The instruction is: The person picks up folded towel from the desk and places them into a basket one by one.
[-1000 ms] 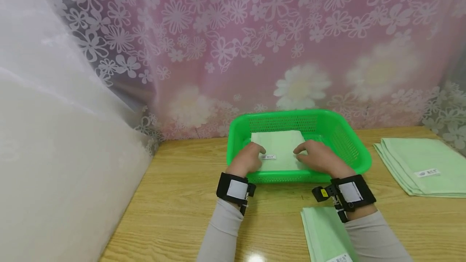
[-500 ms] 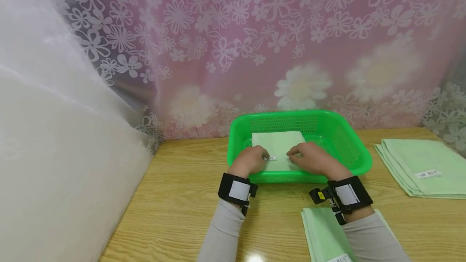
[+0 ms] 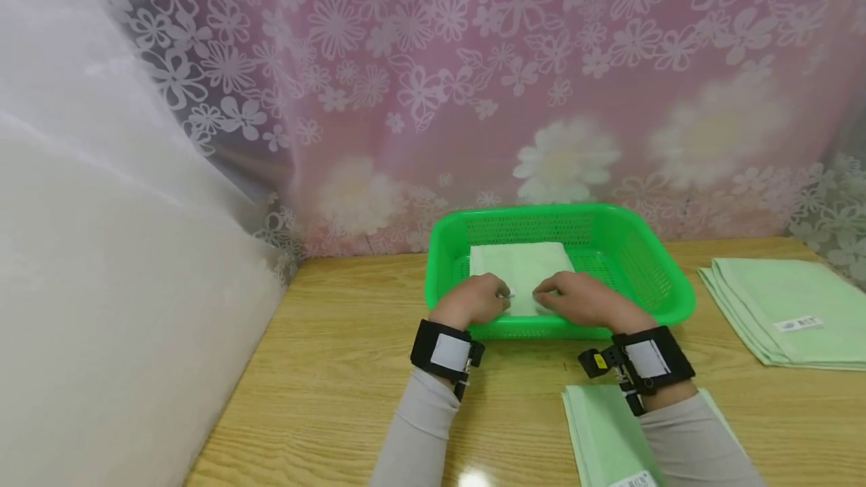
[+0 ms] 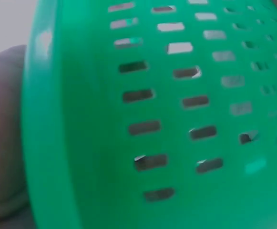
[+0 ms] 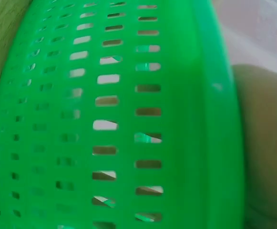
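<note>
on my feed the wooden table [image 3: 325,367] bears the green basket [image 3: 534,328], with a folded pale-green cloth [image 3: 521,258] lying inside it. over that cloth i see the right hand [image 3: 585,299] and left hand [image 3: 473,300], fingers of both bent; whether either pinches it, i cannot tell.

The basket [image 3: 534,327] was plastic — smooth and glossy. The folded towel [image 3: 521,261] inside it looked like matt cloth, as did the sleeves [image 3: 416,427]. The table [image 3: 338,359] showed wood grain with a slight sheen — the curtain [image 3: 419,58] looked thin and faintly shiny.
</note>
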